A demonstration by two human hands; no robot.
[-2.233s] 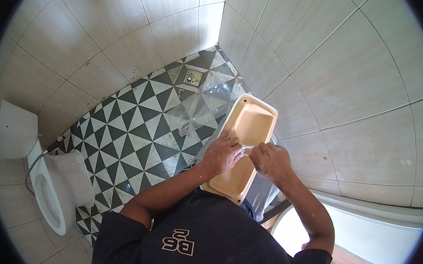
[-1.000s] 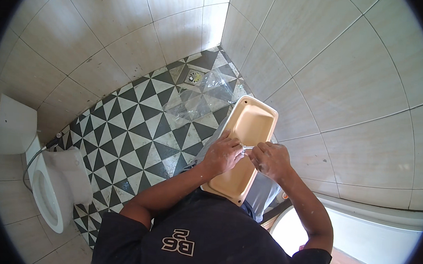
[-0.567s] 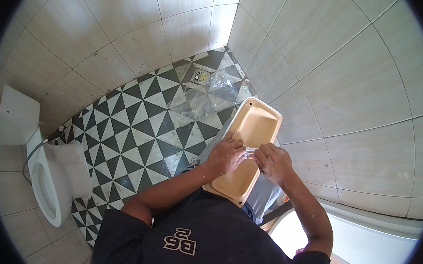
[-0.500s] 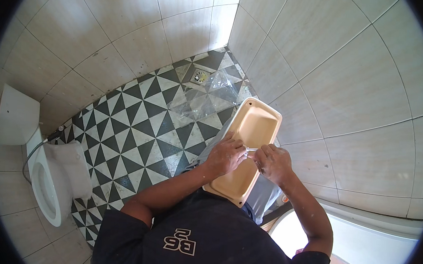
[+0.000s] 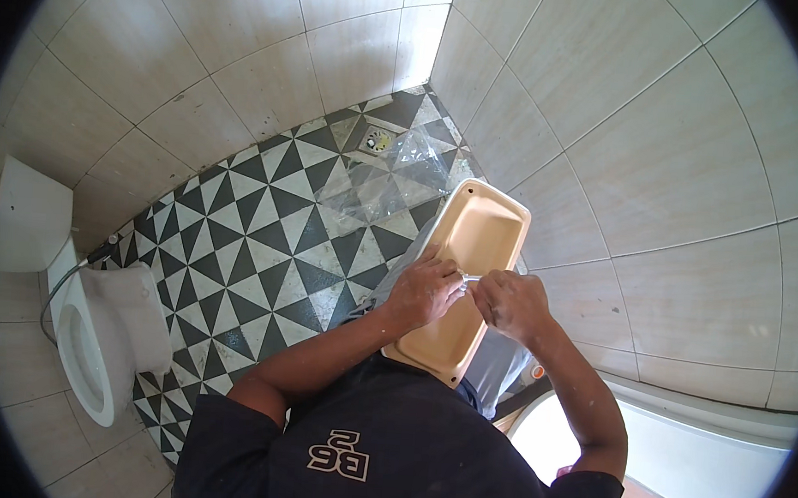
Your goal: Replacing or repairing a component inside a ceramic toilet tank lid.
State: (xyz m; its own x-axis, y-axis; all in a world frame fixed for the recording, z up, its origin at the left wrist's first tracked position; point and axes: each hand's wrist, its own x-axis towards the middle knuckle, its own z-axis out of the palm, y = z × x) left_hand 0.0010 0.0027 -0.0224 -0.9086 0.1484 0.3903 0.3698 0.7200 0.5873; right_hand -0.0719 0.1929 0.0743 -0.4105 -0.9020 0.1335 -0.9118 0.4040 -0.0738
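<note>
Across my lap rests a long, shallow beige plastic shelf (image 5: 485, 229), with a raised rim and a small hole at either end. Over its middle, my left hand (image 5: 422, 292) pinches a small silvery-white rod-like piece (image 5: 470, 277). My right hand (image 5: 512, 303) is closed on the other end of this piece, its fingers curled with the knuckles up. The two hands are close together with only a short stretch of the piece showing between them. Its exact kind is hidden by the fingers.
A crumpled clear plastic bag (image 5: 395, 179) lies on the black-and-white tiled floor (image 5: 265, 240), beside a floor drain (image 5: 376, 140). To the left stands a white toilet (image 5: 95, 357) with a hose sprayer (image 5: 103, 251). A white tub-like basin (image 5: 672, 453) is at the lower right; tiled walls (image 5: 594, 105) enclose the space.
My right hand has turned slightly and its fingers have curled further over the small piece. The left hand and the shelf have hardly moved.
</note>
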